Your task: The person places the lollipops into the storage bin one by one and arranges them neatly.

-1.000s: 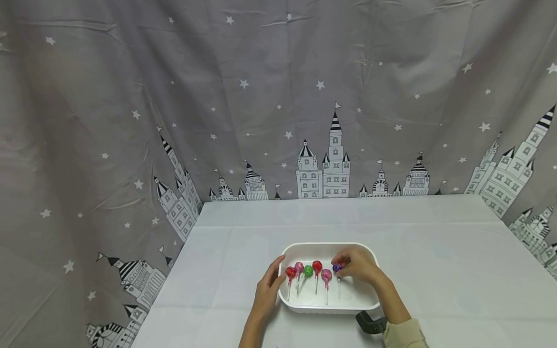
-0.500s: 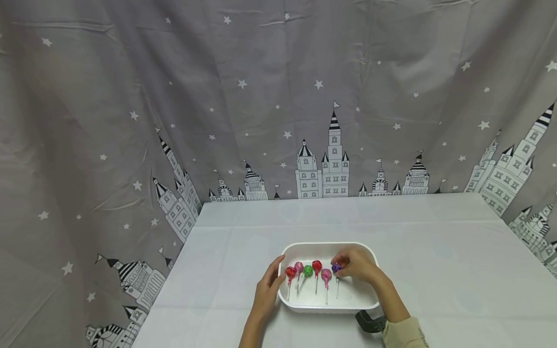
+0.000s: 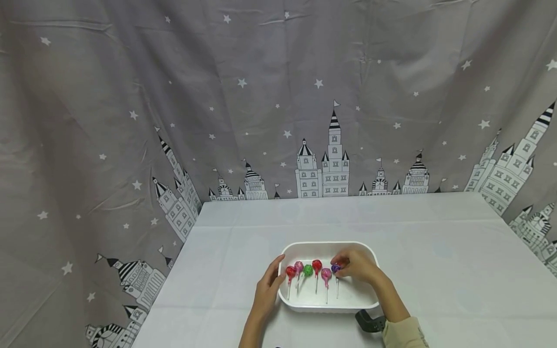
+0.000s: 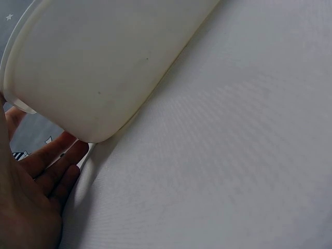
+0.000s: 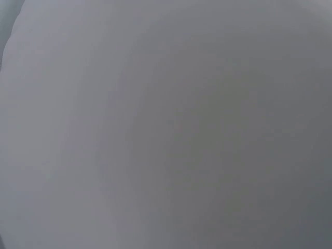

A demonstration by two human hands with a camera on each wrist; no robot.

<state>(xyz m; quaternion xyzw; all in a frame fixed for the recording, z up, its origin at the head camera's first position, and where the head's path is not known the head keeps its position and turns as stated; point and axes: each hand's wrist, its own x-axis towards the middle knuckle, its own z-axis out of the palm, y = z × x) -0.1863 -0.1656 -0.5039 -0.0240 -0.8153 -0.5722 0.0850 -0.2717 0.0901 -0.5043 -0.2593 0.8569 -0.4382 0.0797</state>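
In the head view a white plastic tray holds a row of wrapped lollipops. My left hand grips the tray's left end, thumb over the rim and fingers along the outside. The left wrist view shows those fingers against the tray's outer wall. My right hand reaches in over the right side and pinches the purple lollipop by its head, the stick pointing toward me. To its left lie a pink lollipop, a red lollipop and a green lollipop.
Another pink lollipop and a red lollipop lie at the tray's left end. A white cloth covers the table. Behind hangs a grey curtain with castles and stars. A dark wrist device sits by my right wrist.
The purple lollipop has shifted slightly left within the tray, its stick moving with it, still pinched by my right hand. My left hand stays on the tray's end.
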